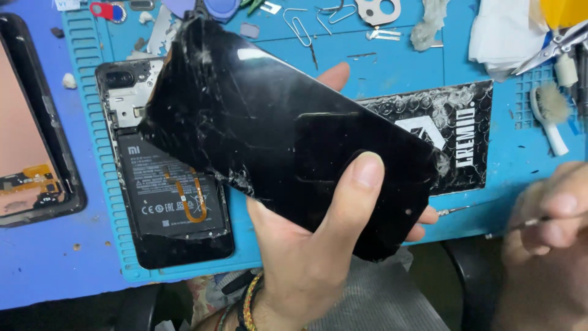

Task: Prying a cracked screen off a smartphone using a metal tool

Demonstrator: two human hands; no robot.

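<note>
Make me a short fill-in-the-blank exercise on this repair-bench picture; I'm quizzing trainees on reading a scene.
1. The left hand holds a cracked black ____ panel.
2. The opened phone lies on a ____ work mat.
3. The blurred right hand holds a thin metal ____.
4. An orange flex cable runs over the phone's ____.

Missing words: screen; blue; tool; battery

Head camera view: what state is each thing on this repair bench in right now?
Black screen panel: cracked, lifted off, held in the left hand.
Phone body: opened, battery exposed, lying on the blue mat.
Right hand: blurred, pinching a thin metal tool.
Scissors: lying on the mat.
</note>
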